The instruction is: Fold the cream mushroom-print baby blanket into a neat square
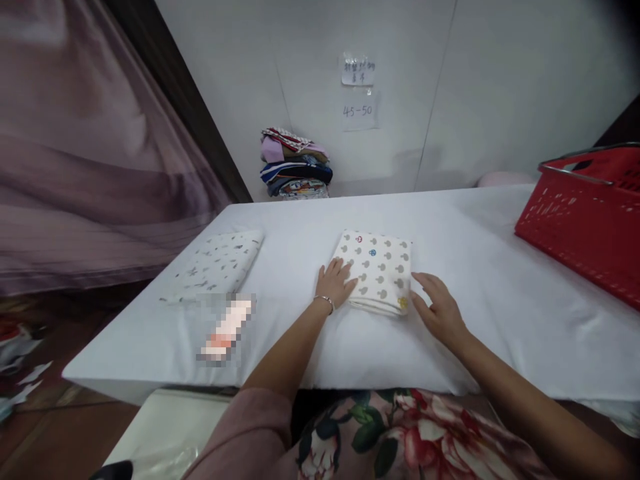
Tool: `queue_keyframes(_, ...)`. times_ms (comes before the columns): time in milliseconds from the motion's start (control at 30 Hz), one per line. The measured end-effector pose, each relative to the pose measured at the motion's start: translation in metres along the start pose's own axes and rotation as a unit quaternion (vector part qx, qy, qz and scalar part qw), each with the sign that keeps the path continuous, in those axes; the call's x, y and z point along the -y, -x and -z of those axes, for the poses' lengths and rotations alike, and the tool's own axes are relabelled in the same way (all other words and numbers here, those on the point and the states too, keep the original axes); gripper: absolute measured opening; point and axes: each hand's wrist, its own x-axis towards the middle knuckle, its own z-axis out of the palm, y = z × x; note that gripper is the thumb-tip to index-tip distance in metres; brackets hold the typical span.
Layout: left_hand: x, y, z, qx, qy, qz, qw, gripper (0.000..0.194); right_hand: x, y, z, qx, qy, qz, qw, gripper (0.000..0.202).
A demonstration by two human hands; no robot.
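Observation:
A folded white cloth (380, 267) printed with grey mushroom-like shapes lies flat in the middle of the white-covered table (300, 233). On its left edge rests my left hand (334, 283), fingers spread over the fabric, a bracelet at the wrist. Just off the cloth's right edge is my right hand (440, 310), its fingers apart and holding nothing; whether the fingertips touch the fabric I cannot tell. Further left lies a second folded white cloth (215, 267) with small dark prints.
A blurred-out flat object (227, 330) lies near the table's left front. At the right stands a red plastic basket (585, 227) with a metal handle. Several folded fabrics (296, 163) are stacked by the wall behind the table. A pinkish curtain (100, 147) hangs at the left.

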Motion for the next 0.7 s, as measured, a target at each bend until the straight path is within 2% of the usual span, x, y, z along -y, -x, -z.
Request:
queue_keyframes(33,-0.001,0.0,0.0,-0.001,0.004,-0.001,1.0,0.053,0.003,-0.002,-0.001,0.004,0.019,0.048,0.999,0.039)
queue_keyframes(100,-0.001,0.0,0.0,-0.007,0.015,0.0,1.0,0.052,0.005,-0.003,-0.009,0.051,0.041,0.116,0.991,0.034)
queue_keyframes(167,0.0,0.002,0.0,-0.016,0.028,-0.001,0.999,0.05,0.0,0.001,-0.02,0.095,0.056,0.146,0.983,0.031)
queue_keyframes(300,0.004,0.008,0.0,-0.039,0.062,-0.017,0.997,0.044,-0.016,0.014,-0.036,0.081,0.055,0.112,0.989,0.032)
queue_keyframes(433,0.005,0.019,0.003,-0.041,0.102,-0.021,0.994,0.045,-0.015,0.018,-0.032,0.104,0.049,0.076,0.99,0.032)
queue_keyframes(567,0.0,0.034,0.006,-0.036,0.101,-0.059,0.993,0.051,-0.005,0.009,-0.027,0.129,0.081,0.085,0.985,0.032)
queue_keyframes(700,-0.002,0.04,0.005,-0.056,0.118,-0.113,0.985,0.041,-0.001,0.002,-0.03,0.113,0.131,0.116,0.978,0.03)
